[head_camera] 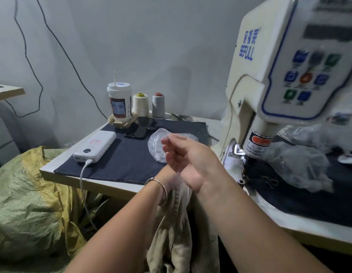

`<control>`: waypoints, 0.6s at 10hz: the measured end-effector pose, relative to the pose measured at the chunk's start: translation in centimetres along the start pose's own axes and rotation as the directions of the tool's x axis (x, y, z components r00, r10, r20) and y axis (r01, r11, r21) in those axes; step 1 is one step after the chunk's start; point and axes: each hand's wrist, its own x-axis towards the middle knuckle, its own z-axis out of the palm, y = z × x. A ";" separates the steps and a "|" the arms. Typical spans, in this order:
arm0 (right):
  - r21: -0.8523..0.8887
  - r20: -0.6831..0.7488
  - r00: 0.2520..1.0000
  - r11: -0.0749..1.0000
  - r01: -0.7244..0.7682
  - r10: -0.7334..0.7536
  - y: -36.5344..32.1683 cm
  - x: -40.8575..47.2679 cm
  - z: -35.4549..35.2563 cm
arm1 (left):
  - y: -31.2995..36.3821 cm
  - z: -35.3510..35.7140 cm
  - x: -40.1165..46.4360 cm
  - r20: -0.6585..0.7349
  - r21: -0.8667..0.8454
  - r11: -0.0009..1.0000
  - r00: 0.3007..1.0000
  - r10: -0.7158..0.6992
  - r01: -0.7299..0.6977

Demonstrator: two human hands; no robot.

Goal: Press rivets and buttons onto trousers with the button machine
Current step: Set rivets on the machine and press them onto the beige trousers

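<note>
Beige trousers (177, 229) hang off the table's front edge between my forearms. My left hand (168, 173), with a bracelet on its wrist, is mostly hidden behind my right hand and grips the top of the trousers. My right hand (183, 154) is raised over the table with curled fingers, pinching a small dark rivet (168, 137) at the fingertips. A clear plastic bag (156, 144) lies on the dark cloth right behind it. The cream button machine (250, 75) stands at the right, its press head (258, 143) above the lower die (241, 181), to the right of both hands.
On the dark cloth (128, 154) lie a white power bank (96, 146) with its cable and a black phone (139, 129). A lidded cup (120, 103) and two thread cones (140, 105) stand at the back. Crumpled plastic bags (301, 164) sit beside the machine. A green sack (23, 194) fills the left.
</note>
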 end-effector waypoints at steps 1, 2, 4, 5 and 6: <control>-0.011 0.091 0.995 0.999 -0.046 0.047 0.3 -6.4 -3.3 | 0.2 0.1 0.5 0.063 0.134 0.991 0.998 -0.012 0.003; -0.065 0.052 0.997 0.997 -0.049 0.052 -0.1 -10.7 -8.2 | 0.7 0.5 0.7 0.053 0.240 0.970 0.998 0.018 -0.030; -0.611 -0.403 0.851 0.791 0.024 -0.337 -5.0 -10.8 -21.2 | 0.2 0.6 1.3 -0.033 0.205 0.978 0.999 -0.028 0.034; -0.947 -0.270 0.851 0.283 -0.150 -0.451 -8.1 -8.8 -25.9 | 0.2 1.0 1.5 -0.062 0.197 0.979 0.998 -0.033 0.044; -0.972 -0.097 0.913 -0.159 -0.172 -0.395 -9.3 -7.0 -27.8 | 0.1 1.2 1.5 -0.073 0.154 0.986 0.996 -0.046 0.056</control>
